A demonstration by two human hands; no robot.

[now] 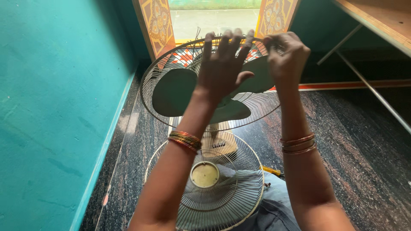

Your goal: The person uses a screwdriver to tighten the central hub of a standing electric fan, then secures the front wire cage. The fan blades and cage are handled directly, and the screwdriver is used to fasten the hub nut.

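Fingers of the left hand [222,64] spread flat on the fan blade [175,92]. Right hand [286,53] pinches the rear fan guard [147,85] rim beside the blade. Front fan guard [227,201] lies below.

Wire metal fan guard [162,81]; matt plastic blades [175,92]; glossy stone floor [342,141].

Teal wall [47,107], dk-green fan blades [175,92], speckled blk floor [355,141], orange/yellow patterned door panels [157,21].
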